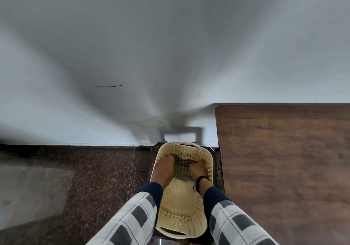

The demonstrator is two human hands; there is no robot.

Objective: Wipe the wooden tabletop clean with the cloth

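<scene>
Cloth (181,166) lies at the basket's (208,161) far end, bunched between both hands: left hand (164,167) and right hand (198,170) each closed on an edge. The tabletop (284,159) lies just right of the basket, nearer the right hand.
</scene>
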